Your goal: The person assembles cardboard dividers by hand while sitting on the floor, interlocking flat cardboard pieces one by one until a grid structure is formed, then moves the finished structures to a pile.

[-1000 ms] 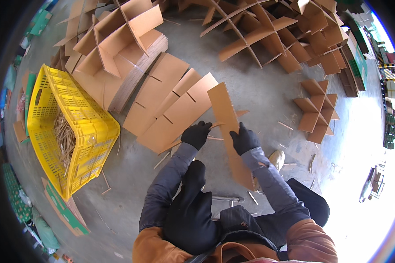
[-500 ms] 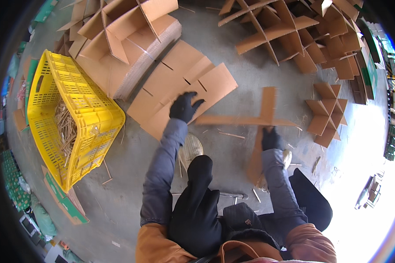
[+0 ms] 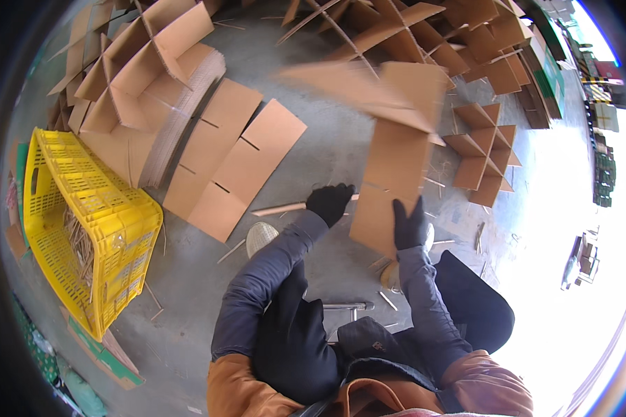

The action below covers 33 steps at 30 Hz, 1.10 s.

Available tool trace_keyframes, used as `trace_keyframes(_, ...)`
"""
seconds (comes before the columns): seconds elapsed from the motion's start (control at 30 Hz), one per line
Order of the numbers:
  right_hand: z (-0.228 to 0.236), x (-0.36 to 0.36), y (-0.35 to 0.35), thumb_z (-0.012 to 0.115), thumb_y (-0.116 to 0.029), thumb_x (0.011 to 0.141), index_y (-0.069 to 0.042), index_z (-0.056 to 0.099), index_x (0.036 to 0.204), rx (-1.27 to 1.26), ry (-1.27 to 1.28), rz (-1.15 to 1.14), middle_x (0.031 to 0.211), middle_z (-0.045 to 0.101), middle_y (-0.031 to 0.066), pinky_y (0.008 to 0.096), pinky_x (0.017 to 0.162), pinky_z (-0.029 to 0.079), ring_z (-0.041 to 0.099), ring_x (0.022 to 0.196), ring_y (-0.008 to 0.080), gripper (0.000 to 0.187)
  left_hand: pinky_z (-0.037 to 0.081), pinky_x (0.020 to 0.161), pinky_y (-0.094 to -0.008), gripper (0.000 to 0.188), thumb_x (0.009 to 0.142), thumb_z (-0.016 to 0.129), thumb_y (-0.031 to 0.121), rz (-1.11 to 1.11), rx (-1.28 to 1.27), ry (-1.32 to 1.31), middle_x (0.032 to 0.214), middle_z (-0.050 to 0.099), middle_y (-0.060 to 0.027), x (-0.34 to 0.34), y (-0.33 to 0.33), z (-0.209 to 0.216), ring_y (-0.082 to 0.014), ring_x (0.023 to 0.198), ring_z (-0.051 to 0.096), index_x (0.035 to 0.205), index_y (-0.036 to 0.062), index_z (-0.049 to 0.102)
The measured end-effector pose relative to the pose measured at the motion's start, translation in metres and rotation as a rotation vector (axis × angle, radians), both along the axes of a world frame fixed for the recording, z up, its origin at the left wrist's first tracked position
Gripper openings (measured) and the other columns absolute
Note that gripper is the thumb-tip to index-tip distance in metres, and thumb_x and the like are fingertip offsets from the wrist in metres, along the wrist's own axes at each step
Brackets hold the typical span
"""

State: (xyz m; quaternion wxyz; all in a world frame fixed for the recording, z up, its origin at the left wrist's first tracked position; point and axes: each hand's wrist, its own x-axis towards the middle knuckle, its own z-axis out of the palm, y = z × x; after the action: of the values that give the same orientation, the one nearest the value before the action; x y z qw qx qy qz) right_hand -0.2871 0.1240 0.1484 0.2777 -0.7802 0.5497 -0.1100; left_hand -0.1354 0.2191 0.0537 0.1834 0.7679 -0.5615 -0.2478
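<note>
My right hand [image 3: 410,226], in a black glove, grips the near right edge of a slotted cardboard sheet [image 3: 396,160], its thumb over the face. A second cardboard piece [image 3: 358,90], smeared by motion, crosses that sheet near its far end, forming a partly joined divider. My left hand [image 3: 330,203], also gloved in black, is closed around a cardboard strip [image 3: 278,209] that shows nearly edge-on. To the left of that hand, flat slotted cardboard sheets [image 3: 233,163] lie on the floor.
A yellow plastic crate [image 3: 129,233] with cardboard scraps stands at left. Behind it, an assembled divider [image 3: 142,76] rests on a cardboard stack [image 3: 181,118]. A small divider grid [image 3: 483,149] stands at right; more grids [image 3: 396,28] are at the back. Scraps litter the floor.
My left hand has left the flat sheets and moved right and nearer, now with a cardboard strip in it. The crossed cardboard by my right hand has swung farther away. The view has shifted.
</note>
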Motion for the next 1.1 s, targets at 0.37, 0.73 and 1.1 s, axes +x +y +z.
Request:
trace_keyframes(0.37,-0.099,-0.033,0.029,0.054,-0.031,0.085,-0.020,0.004,0.142,0.270,0.568,0.231,0.080,0.063,0.0257,0.0517,0.061,0.045,0.061,0.072,0.0419,0.076,0.052,0.066,-0.0389,0.020,0.085,0.046,0.017,-0.059,-0.056,0.078,0.089,0.061,-0.0045,-0.046,0.010,0.005,-0.0228,0.079,0.063,0.101,0.0166,0.057)
trace_keyframes(0.73,-0.034,-0.040,0.002,0.063,-0.025,0.080,-0.025,0.007,0.143,0.138,0.517,0.202,0.092,0.065,0.0177,0.0441,0.065,0.048,0.063,0.076,0.0356,0.085,0.043,0.085,-0.0425,0.091,0.057,0.081,0.042,0.913,0.063,-0.446,0.108,0.057,-0.0164,0.148,0.125,0.000,-0.0354,0.099,0.055,0.126,0.0034,0.038)
trace_keyframes(1.1,0.012,0.110,0.012,0.068,-0.015,0.081,0.002,0.053,0.115,0.533,-0.570,0.193,0.099,0.062,0.0087,0.0262,0.080,0.046,0.056,0.092,0.0132,0.041,0.044,0.063,-0.0261,0.007,0.085,0.060,0.008,0.910,-0.509,0.604,0.079,0.058,-0.0033,0.113,0.137,0.101,-0.0101,0.070,0.054,0.089,0.0024,0.060)
